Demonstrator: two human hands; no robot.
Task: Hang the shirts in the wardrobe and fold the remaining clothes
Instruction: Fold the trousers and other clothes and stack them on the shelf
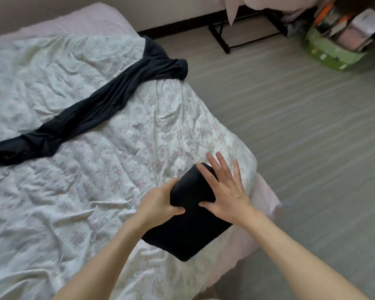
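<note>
**Folding black garment at bed corner**

Left hand [158,204]: grip clamped on the folded black garment [191,230], fingers curled under its raised far flap. Right hand [225,191]: fingers straight and spread, pressing flat on top. Garment's long axis runs near-left to far-right on the floral quilt [95,180]. Dark trousers [91,113] lie stretched diagonally, left end cut off.
</note>
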